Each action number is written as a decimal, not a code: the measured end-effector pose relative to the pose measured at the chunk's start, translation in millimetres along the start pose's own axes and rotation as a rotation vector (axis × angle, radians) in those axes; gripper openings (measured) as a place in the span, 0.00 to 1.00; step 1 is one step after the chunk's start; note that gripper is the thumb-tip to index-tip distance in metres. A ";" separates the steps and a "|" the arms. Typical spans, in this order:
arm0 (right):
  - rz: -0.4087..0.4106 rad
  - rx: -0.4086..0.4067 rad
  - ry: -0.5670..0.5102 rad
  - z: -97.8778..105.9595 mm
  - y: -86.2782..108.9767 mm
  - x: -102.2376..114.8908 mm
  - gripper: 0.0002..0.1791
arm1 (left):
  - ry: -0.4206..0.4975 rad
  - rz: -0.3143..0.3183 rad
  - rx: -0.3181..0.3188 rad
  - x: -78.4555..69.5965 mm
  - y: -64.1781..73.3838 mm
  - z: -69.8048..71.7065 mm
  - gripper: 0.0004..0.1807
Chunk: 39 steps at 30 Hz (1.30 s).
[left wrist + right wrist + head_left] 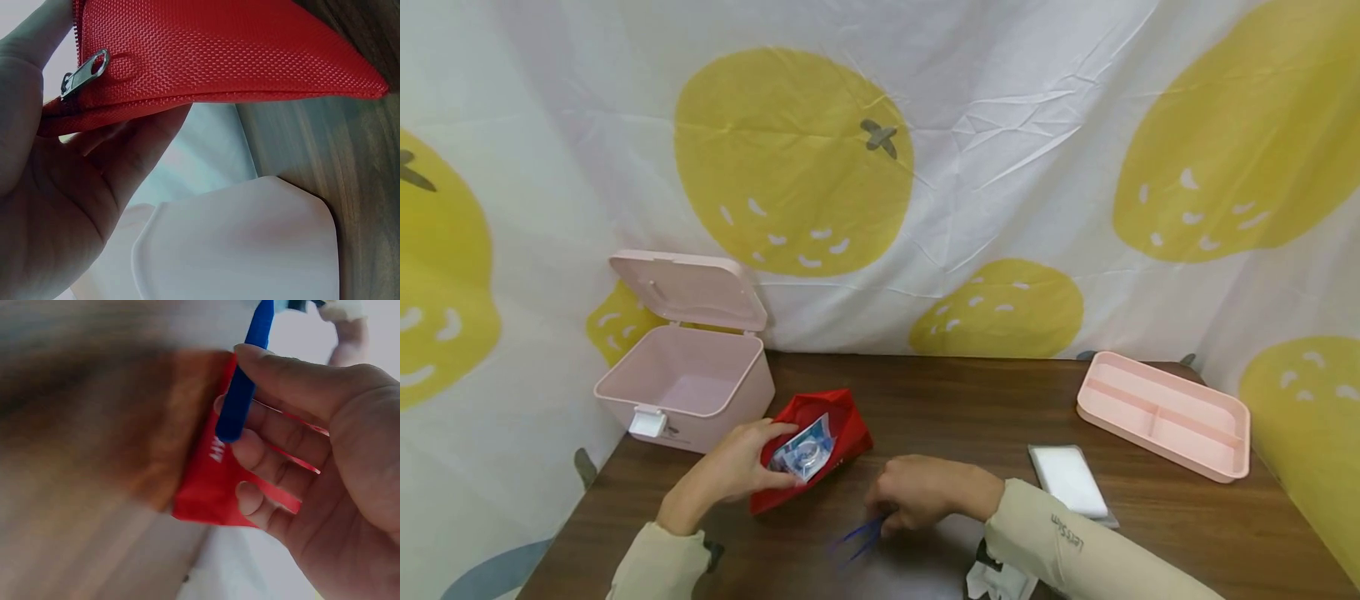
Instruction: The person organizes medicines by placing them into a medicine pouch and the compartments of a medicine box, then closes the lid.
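My left hand (741,462) grips the rim of a red zippered pouch (842,450), whose mouth gapes open. Inside it a clear packet with blue print (811,450) shows between my thumb and fingers. The pouch's metal zipper pull (86,74) hangs near my palm in the left wrist view. To the right of the pouch, low over the table, my right hand (925,492) pinches blue tweezers (240,394) between thumb and fingers. Their two thin prongs point left toward me and look blurred in the head view.
At the back left stands a pink box (722,425) with its lid (700,292) raised. A pink divided tray (1157,421) lies at the far right. Nearer, a white packet in clear wrapping (1067,479) rests beside my right forearm, and a crumpled white item (1003,583) shows under it.
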State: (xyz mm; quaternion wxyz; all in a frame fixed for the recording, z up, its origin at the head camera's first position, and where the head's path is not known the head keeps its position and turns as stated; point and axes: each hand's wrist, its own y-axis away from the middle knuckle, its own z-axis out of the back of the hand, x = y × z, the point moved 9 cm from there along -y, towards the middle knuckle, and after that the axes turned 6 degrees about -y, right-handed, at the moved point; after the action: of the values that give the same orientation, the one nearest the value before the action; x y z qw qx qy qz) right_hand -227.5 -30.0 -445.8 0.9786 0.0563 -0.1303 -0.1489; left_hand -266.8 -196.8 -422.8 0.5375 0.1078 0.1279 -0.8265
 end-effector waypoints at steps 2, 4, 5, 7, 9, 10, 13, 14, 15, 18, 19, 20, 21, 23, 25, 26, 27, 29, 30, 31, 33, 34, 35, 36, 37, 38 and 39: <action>0.010 -0.037 0.002 12.5 1.1 -0.4 0.08 | -0.011 -0.019 -0.019 -0.5 0.3 0.3 0.39; 0.024 -0.078 -0.009 25.7 2.5 -0.3 0.08 | -0.020 -0.037 -0.035 -1.2 0.6 0.5 0.39; 0.036 -0.100 -0.014 32.5 3.1 0.1 0.07 | -0.023 -0.044 -0.041 -1.5 0.7 0.5 0.39; 0.057 -0.146 -0.018 46.2 4.3 0.9 0.06 | -0.024 -0.052 -0.045 -1.8 0.8 0.3 0.39; 0.081 -0.196 -0.011 58.4 4.6 1.6 0.05 | -0.023 -0.058 -0.046 -1.8 0.7 -0.1 0.39; 0.085 -0.224 0.006 64.1 4.9 1.1 0.05 | -0.022 -0.060 -0.045 -2.2 0.2 0.1 0.39; 0.070 -0.300 0.047 77.2 4.3 -3.1 0.06 | -0.020 -0.065 -0.031 -3.6 -0.9 -0.6 0.39; 0.060 -0.318 0.057 79.8 3.5 -5.3 0.06 | -0.014 -0.065 -0.024 -4.0 -1.3 -1.1 0.39; 0.049 -0.334 0.062 82.0 2.5 -7.4 0.07 | -0.006 -0.064 -0.015 -4.7 -1.5 -1.5 0.39; 0.035 -0.360 0.081 84.1 -2.5 -12.2 0.08 | 0.020 -0.051 0.017 -5.4 -2.3 -3.6 0.39; 0.035 -0.363 0.086 84.1 -4.5 -13.3 0.08 | 0.027 -0.048 0.026 -5.9 -2.5 -4.3 0.39; 0.038 -0.367 0.089 83.8 -6.5 -13.8 0.08 | 0.040 -0.044 0.034 -6.3 -2.7 -4.8 0.39; 0.044 -0.371 0.091 83.6 -8.9 -13.9 0.08 | 0.043 -0.043 0.039 -6.8 -2.9 -5.3 0.39; 0.056 -0.374 0.091 82.6 -13.6 -13.6 0.08 | 0.048 -0.044 0.043 -8.1 -3.2 -5.9 0.39; 0.054 -0.367 0.087 81.3 -17.8 -13.1 0.09 | 0.050 -0.048 0.043 -9.3 -3.6 -6.2 0.39; 0.054 -0.361 0.089 80.4 -20.1 -12.6 0.09 | 0.053 -0.050 0.043 -9.8 -3.9 -6.4 0.39; 0.052 -0.355 0.095 79.6 -22.1 -12.0 0.09 | 0.052 -0.049 0.044 -10.1 -4.1 -6.7 0.39; 0.044 -0.343 0.114 78.4 -25.6 -10.7 0.09 | 0.053 -0.053 0.043 -10.9 -4.4 -7.0 0.39; 0.042 -0.339 0.130 77.6 -27.6 -10.1 0.09 | 0.050 -0.057 0.040 -11.2 -4.6 -7.0 0.39; 0.042 -0.338 0.144 76.9 -29.4 -9.4 0.09 | 0.050 -0.063 0.038 -12.0 -4.6 -6.8 0.39; 0.045 -0.343 0.183 75.7 -32.5 -8.0 0.09 | 0.038 -0.075 0.031 -13.2 -4.9 -7.0 0.39; 0.048 -0.347 0.206 74.9 -34.1 -7.4 0.09 | 0.035 -0.079 0.028 -13.6 -5.0 -7.1 0.39; 0.052 -0.354 0.229 74.0 -35.5 -6.9 0.09 | 0.031 -0.086 0.024 -14.2 -5.1 -7.0 0.39; 0.051 -0.358 0.255 72.7 -37.1 -6.9 0.09 | 0.027 -0.091 0.021 -14.9 -5.2 -6.9 0.39; 0.051 -0.360 0.280 71.5 -38.4 -6.4 0.09 | 0.026 -0.094 0.020 -15.5 -5.4 -7.0 0.39; 0.050 -0.357 0.311 70.3 -39.7 -5.6 0.08 | 0.024 -0.097 0.019 -16.1 -5.6 -7.1 0.39; 0.040 -0.349 0.339 68.8 -41.1 -5.6 0.08 | 0.024 -0.096 0.021 -16.3 -5.8 -7.1 0.39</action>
State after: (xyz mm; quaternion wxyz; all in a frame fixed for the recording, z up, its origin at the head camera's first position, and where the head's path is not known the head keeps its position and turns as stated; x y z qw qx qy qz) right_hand -262.8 -72.2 -387.3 0.9841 -0.0922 0.0623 -0.1382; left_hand -265.4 -178.2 -423.8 0.4945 0.1173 0.1305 -0.8513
